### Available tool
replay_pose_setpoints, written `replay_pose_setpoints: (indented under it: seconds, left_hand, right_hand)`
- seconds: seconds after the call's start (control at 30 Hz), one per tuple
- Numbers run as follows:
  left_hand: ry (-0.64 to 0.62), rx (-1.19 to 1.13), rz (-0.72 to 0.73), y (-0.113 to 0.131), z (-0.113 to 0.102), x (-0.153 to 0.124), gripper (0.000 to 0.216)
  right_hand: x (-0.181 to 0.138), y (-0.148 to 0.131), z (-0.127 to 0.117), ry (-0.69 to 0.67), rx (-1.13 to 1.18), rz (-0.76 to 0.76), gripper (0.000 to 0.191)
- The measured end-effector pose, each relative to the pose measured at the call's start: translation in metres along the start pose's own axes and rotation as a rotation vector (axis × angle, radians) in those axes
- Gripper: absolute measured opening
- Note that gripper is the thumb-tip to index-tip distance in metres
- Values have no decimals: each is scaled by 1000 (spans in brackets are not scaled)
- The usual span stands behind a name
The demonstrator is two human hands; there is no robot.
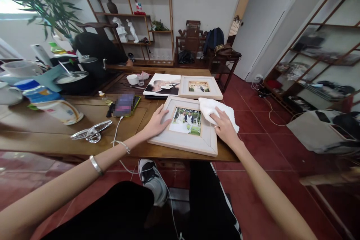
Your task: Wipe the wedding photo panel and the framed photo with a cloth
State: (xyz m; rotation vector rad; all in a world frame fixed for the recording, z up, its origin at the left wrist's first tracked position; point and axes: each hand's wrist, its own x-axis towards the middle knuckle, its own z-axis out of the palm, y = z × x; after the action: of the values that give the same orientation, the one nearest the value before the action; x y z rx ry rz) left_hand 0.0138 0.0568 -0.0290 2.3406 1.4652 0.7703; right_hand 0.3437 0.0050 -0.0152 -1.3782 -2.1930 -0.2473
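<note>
A pale wooden picture frame (182,145) with a photo of two people lies face up near the table's front edge. My left hand (156,123) holds the frame by its left side, thumb over its face and the other fingers along the edge. On the right side of the frame, my right hand (223,125) is closed on a white cloth (229,111), pressing it against the border. Part of the cloth bunches above the fingers and hangs past the frame's right edge.
Behind lie a second framed photo (187,92) and a photo panel (161,82). On the left are a phone (123,105) with a cable, a silver ornament (92,132), a white-and-blue pouch (60,110) and a pot (71,78). A dark-clothed person (98,47) is beyond the table.
</note>
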Motion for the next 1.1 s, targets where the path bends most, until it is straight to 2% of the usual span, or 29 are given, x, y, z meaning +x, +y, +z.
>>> replay_pose_setpoints:
  seconds: [0.07, 0.17, 0.3, 0.53, 0.77, 1.1]
  left_hand:
    - [16, 9, 89, -1, 2, -5, 50]
    - [5, 9, 163, -1, 2, -9, 47]
    - [-7, 25, 170, 4, 2, -15, 48]
    - [12, 81, 154, 13, 3, -18, 43]
    - [7, 23, 159, 0, 3, -4, 50]
    - [-6, -11, 189, -7, 3, 2, 45]
  right_hand:
    - [5, -3, 3, -57, 64, 58, 55]
    - [18, -11, -1, -123, 40, 155, 46]
    - [34, -23, 1, -78, -64, 263, 43]
    - [41, -22, 19, -39, -70, 191, 47]
    - [38, -22, 18, -52, -29, 179, 50]
    - [39, -24, 12, -69, -64, 168, 46]
